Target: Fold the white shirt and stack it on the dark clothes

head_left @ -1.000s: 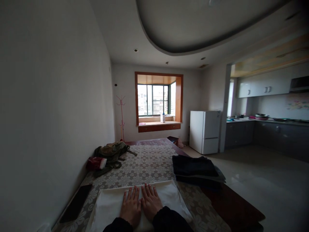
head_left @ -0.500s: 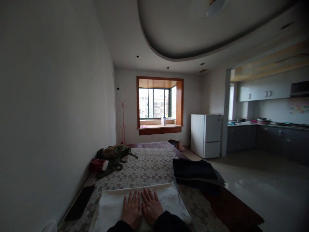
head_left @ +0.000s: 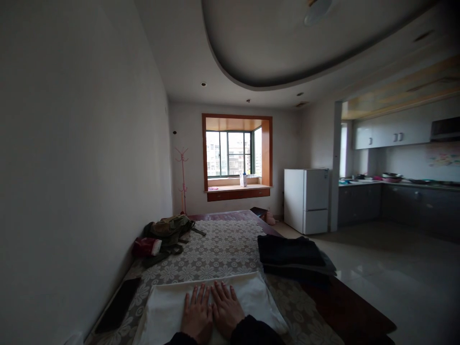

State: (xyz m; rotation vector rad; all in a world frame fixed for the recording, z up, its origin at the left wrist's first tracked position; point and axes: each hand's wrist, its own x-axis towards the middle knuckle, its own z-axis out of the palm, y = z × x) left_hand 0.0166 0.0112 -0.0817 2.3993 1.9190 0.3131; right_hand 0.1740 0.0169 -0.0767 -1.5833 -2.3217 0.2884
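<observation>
Left hand (head_left: 196,316) and right hand (head_left: 226,309): flat, fingers spread, side by side on white cloth (head_left: 251,299) at table (head_left: 223,249) near edge. Dark folded stack (head_left: 291,254) at right edge; bag (head_left: 167,230) by wall.

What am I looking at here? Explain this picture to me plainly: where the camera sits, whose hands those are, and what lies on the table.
The camera is worn on a person's head, looking forward and down, so the hands at the bottom are that person's own. There is no machine. The left hand and right hand lie flat, side by side, on a white folded cloth; neither grips anything. The cloth rests on a table covered with a flower-patterned lace cover. To the right lies a stack of dark folded clothes. Farther back on the left sit an olive backpack and a red pouch. A flat dark object lies near the left edge.
</observation>
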